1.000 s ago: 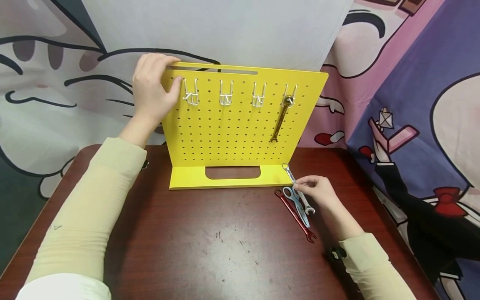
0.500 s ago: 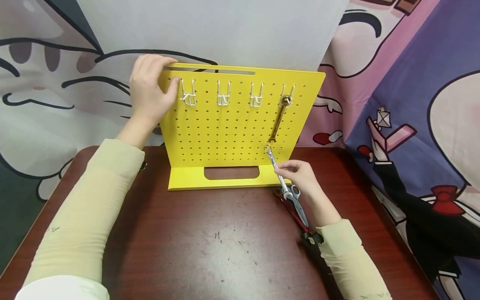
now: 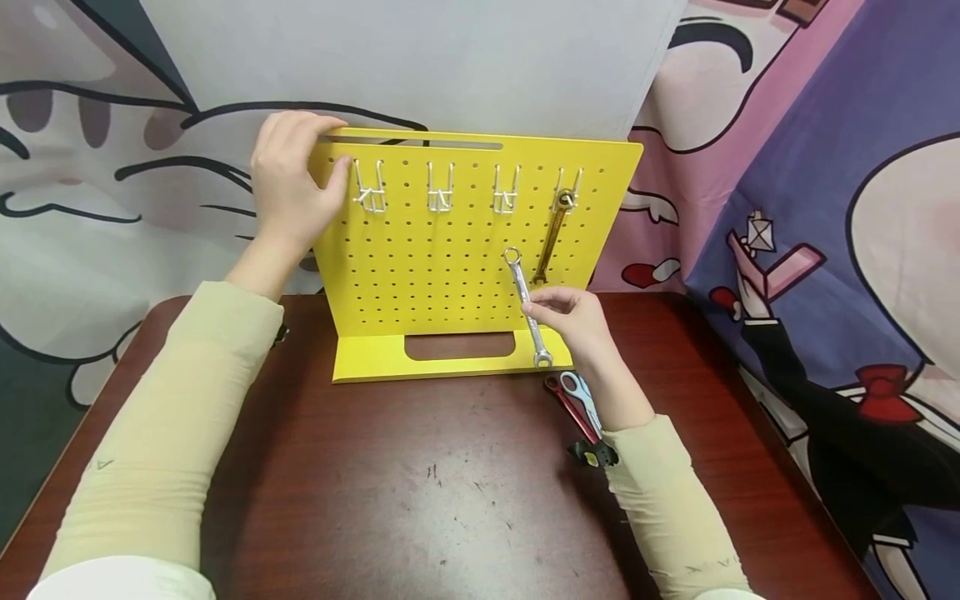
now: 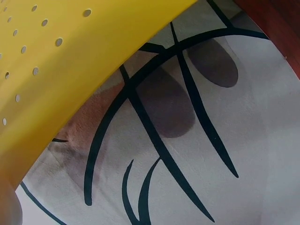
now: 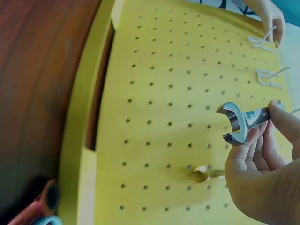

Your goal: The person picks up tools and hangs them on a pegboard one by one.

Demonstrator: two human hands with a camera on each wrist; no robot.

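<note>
My left hand grips the top left corner of a yellow pegboard, thumb on its front face. Between thumb and fingers my right hand pinches a silver combination wrench, held in front of the board's lower right. Its ring end points up; the open end faces the right wrist camera. A bronze-coloured wrench hangs by its ring from the rightmost white hook. Three more white hooks, among them one right of centre, hold nothing.
On the brown table, a red wrench and light blue scissors lie below the right hand, partly hidden by its wrist. Cartoon-printed cloth hangs behind and to the right.
My right hand has lifted the silver wrench off the table beside the scissors and carried it up and left, before the pegboard. The left hand keeps its grip on the board.
</note>
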